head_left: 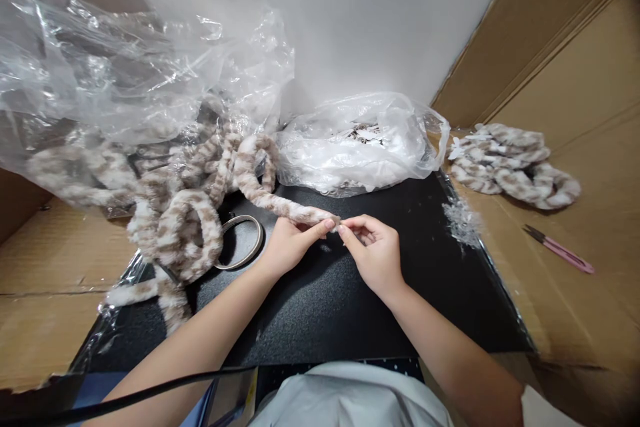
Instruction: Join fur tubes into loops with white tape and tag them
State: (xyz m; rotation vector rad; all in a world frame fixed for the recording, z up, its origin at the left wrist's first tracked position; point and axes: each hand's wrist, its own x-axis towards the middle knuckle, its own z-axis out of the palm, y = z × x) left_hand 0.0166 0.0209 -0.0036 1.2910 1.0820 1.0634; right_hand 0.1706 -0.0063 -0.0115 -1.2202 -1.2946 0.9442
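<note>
A soft brown-and-white furry fabric tube (270, 201) runs from the pile on the left to the middle of the black tabletop (320, 320). Its end is pinched between thumb and fingers of my left hand (290, 241), closed around it. Against that same tip, thumb and fingertips of my right hand (374, 250) press together; any small item between them is too hidden to make out. More furry tubes (190, 233) lie heaped and looped to the left. A thin pale ring (257, 247) rests beside my left wrist.
Clear plastic sheeting (150, 47) drapes over the heap at back left. A plastic bag of small white pieces (320, 153) stands at the back. To the right, on cardboard, are a furry bundle (525, 180) and pink thread snips (565, 255). Translucent bits (463, 220) lie at the right edge.
</note>
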